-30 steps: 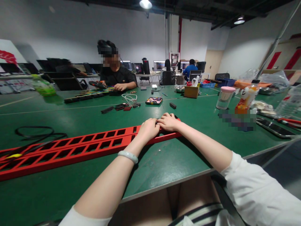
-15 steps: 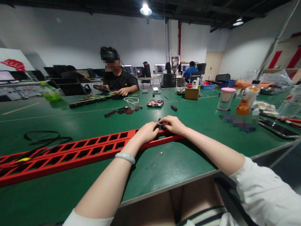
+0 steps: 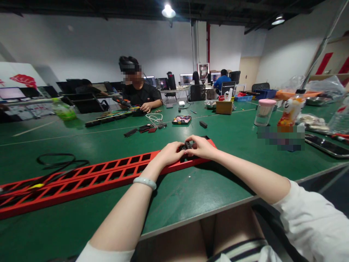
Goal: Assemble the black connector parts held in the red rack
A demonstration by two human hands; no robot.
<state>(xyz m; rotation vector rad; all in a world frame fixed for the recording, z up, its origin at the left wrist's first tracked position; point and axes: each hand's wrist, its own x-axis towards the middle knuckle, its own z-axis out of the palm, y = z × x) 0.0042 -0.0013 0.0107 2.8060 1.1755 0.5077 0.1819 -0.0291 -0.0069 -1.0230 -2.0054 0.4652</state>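
Fingers [image 3: 182, 147] of both hands curl in toward each other around a small black part [image 3: 187, 146], pinched between the fingertips just above the right end of a long red slotted rail [image 3: 109, 175]. Left hand [image 3: 169, 154] rests knuckles-up on the rail, its fingers bent and closed on the part's left side; a pale bangle [image 3: 144, 182] sits on that wrist. Right hand [image 3: 202, 147] comes in from the other side, fingers likewise bent and closed on the part, palm turned down. Both forearms reach forward from the near edge of the green table [image 3: 191, 193] and converge, the elbows spread apart. How the black part itself points cannot be told, as the fingers cover most of it. The rail lies flat with its long axis running from the table's left edge, low in the view, up and rightward to end under the hands, well in from the near edge. Black cable [image 3: 54, 162] loops beside the rail's left half. Farther across the table another person [image 3: 137, 92] sits with a hand on a black strip.
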